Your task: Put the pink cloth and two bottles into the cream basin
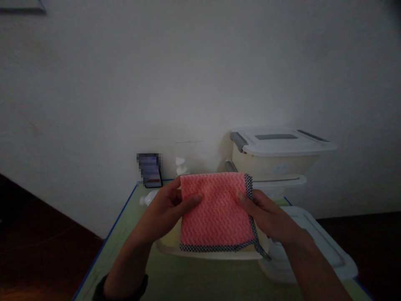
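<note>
Between my two hands a folded pink cloth [216, 213] with a black-and-white checked border hangs upright, its textured face toward me. My left hand [171, 207] pinches its left edge, thumb on the front and fingers behind. On the other side my right hand [265, 211] grips the checked right edge the same way. One border corner droops loose at the lower right. Behind and below the cloth stands an open cream tub [169, 251] with a pale rim; the cloth hides most of its inside.
Stacked lidded storage boxes [278, 161] stand at the back right by the wall. A loose lid [326, 246] lies on the green table [175, 280] at right. A phone [152, 171], a white pump bottle [181, 166] and a white bottle [148, 198] lie toward the back left.
</note>
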The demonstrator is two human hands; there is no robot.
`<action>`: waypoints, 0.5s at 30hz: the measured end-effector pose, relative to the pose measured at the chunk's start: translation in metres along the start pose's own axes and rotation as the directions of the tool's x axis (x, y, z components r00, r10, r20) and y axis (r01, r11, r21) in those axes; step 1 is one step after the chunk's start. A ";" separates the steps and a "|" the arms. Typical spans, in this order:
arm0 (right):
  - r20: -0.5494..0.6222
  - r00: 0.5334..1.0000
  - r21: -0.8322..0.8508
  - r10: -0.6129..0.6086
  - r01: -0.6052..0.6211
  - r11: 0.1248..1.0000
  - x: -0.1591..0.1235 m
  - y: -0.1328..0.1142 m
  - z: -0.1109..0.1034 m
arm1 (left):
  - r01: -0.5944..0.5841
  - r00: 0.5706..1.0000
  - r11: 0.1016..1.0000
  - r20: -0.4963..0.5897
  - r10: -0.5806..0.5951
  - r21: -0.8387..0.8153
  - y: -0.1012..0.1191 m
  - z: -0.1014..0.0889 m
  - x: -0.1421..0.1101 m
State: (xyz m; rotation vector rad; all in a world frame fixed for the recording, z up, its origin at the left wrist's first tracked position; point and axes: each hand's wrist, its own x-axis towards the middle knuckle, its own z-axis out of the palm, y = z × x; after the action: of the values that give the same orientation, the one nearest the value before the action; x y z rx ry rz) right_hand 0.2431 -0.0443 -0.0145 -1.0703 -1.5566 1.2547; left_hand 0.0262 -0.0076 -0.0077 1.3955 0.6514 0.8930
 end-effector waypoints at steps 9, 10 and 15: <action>-0.160 0.980 -0.170 -0.120 0.093 0.981 0.000 -0.008 0.006 | -0.035 0.994 0.975 0.106 0.012 0.221 0.003 -0.003 -0.002; -0.140 0.982 -0.183 -0.125 0.099 0.978 0.000 -0.009 0.006 | -0.074 0.993 0.958 0.106 0.046 0.276 0.005 -0.003 -0.001; -0.080 0.980 -0.232 -0.184 0.161 0.959 -0.001 -0.009 0.008 | -0.115 0.993 0.892 0.073 0.092 0.438 0.008 -0.003 -0.001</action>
State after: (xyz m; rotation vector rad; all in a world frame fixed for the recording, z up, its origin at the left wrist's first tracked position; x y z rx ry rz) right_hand 0.2352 -0.0483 -0.0072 -1.0943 -1.7028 0.9091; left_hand 0.0226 -0.0071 -0.0006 1.8703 0.7792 0.8191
